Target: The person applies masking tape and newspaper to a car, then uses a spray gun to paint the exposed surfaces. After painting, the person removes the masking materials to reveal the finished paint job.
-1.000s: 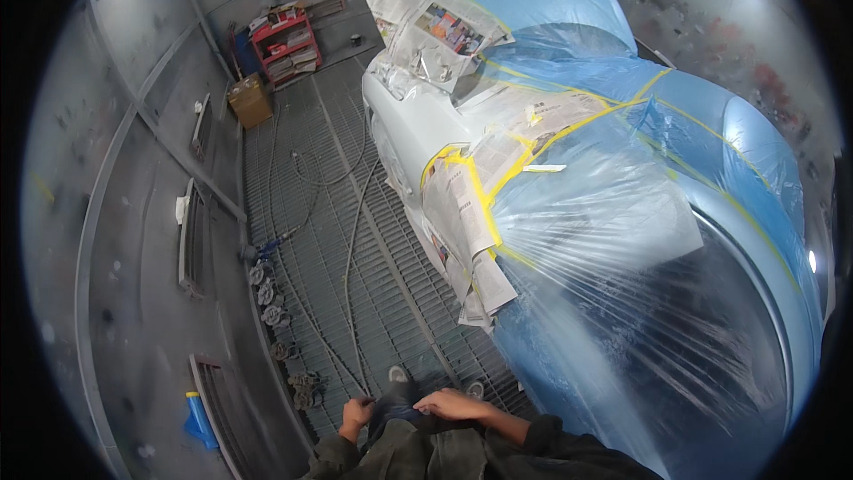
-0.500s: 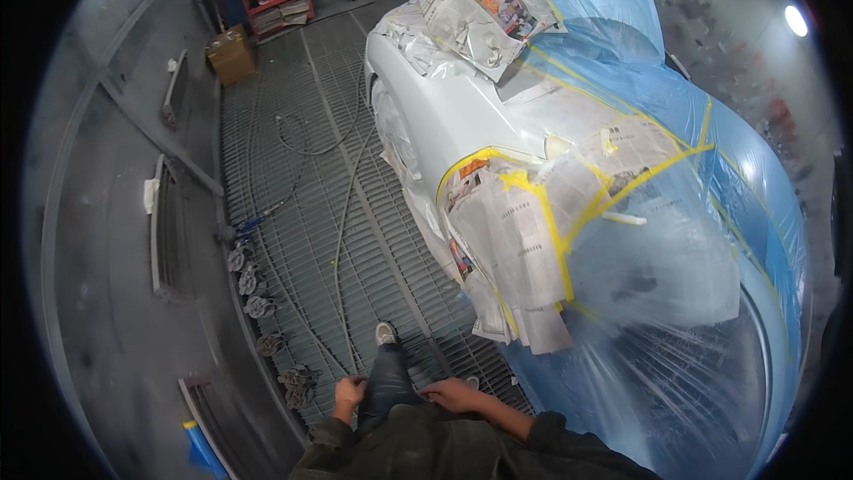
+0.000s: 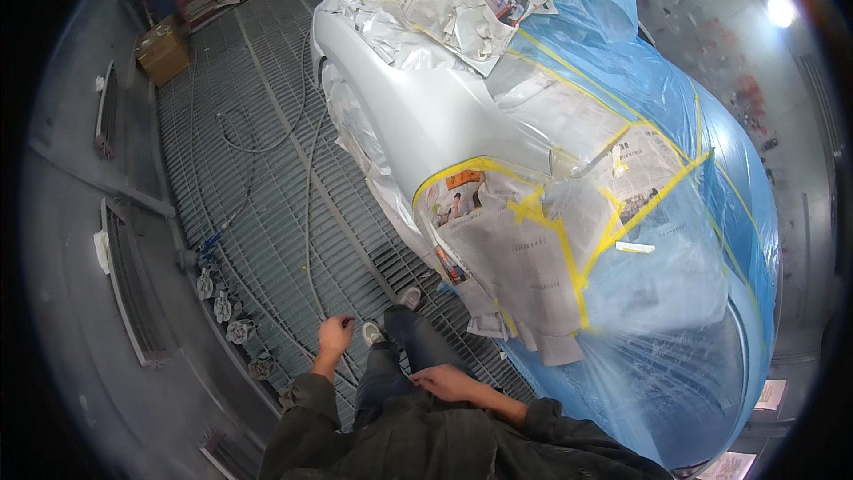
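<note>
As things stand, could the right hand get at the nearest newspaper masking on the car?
Probably yes, perhaps with a step: the right hand is in front of the body, the newspaper masking hangs ahead to its right, and nothing visible blocks the way.

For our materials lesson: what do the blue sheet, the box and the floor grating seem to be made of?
Blue sheet: probably thin plastic film, glossy; bright highlights and fine creases show. Box: likely matt cardboard, from its flat brown faces. Floor grating: probably dull grey metal, from its slim parallel bars.
</note>
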A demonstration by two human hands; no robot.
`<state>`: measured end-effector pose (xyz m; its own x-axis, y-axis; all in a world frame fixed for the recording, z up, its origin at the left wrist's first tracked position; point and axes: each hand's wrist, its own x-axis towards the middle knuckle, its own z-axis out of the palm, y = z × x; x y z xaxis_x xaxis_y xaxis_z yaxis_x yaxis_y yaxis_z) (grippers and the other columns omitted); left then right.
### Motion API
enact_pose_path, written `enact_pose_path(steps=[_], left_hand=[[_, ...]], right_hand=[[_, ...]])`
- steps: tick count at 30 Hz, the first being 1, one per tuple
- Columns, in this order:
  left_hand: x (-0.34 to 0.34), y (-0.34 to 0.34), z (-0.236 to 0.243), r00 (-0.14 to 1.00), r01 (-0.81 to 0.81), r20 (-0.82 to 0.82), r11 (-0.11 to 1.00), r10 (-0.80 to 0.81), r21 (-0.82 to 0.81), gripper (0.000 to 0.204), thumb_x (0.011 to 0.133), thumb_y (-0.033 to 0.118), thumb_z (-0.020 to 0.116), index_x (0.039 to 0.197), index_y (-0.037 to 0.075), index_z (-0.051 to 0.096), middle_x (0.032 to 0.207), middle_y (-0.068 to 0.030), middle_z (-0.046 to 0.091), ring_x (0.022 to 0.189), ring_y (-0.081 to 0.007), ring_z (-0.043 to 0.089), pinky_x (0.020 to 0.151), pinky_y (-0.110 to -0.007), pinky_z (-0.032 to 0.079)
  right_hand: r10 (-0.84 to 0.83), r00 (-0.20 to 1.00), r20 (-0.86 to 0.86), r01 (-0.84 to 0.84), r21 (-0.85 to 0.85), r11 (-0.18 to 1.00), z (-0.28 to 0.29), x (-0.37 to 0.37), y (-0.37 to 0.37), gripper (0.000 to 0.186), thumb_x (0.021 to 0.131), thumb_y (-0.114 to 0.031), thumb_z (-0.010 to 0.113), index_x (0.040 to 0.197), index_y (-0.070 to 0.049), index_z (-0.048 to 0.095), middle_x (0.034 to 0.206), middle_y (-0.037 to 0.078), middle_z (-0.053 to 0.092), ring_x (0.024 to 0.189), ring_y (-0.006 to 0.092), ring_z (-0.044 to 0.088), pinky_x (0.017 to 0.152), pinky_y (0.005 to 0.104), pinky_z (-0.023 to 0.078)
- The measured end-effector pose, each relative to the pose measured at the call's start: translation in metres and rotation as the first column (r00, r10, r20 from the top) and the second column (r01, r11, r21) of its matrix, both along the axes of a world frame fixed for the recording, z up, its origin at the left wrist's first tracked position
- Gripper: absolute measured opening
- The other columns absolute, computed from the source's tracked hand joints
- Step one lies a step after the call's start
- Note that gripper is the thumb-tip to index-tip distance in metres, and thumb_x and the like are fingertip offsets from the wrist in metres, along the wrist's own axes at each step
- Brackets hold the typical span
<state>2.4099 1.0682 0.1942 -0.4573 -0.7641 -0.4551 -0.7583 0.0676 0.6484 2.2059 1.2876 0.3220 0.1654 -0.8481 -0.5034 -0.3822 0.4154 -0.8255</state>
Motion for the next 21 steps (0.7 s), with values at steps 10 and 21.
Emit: enact_pose_path(steps=[10,21], left_hand=[[-0.162,-0.067,0.062,0.952,0.216,-0.204,0.973,-0.229,-0.085,0.023,0.087,0.02,0.064,0.104,0.008,0.074,0.097,-0.017,0.071,0.093,-0.036,0.067,0.081,-0.043,0.053],[-0.357,-0.252,0.261,0.722,0.343,-0.103,0.482,-0.684,-0.806,0.027,0.088,0.009,0.064,0.115,0.003,0.065,0.122,-0.0179,0.065,0.117,-0.0352,0.059,0.101,-0.045,0.046]], right_hand=[[0.006,0.987,-0.162,-0.022,-0.102,0.995,0.006,-0.078,-0.105,0.031,0.097,-0.02,0.052,0.119,-0.002,0.067,0.109,0.017,0.071,0.104,0.0354,0.066,0.087,0.0432,0.051],[-0.221,0.975,-0.028,0.217,-0.107,0.97,0.017,-0.12,-0.162,0.032,0.098,-0.025,0.052,0.117,-0.005,0.068,0.111,0.019,0.069,0.104,0.0381,0.064,0.087,0.0465,0.051]])
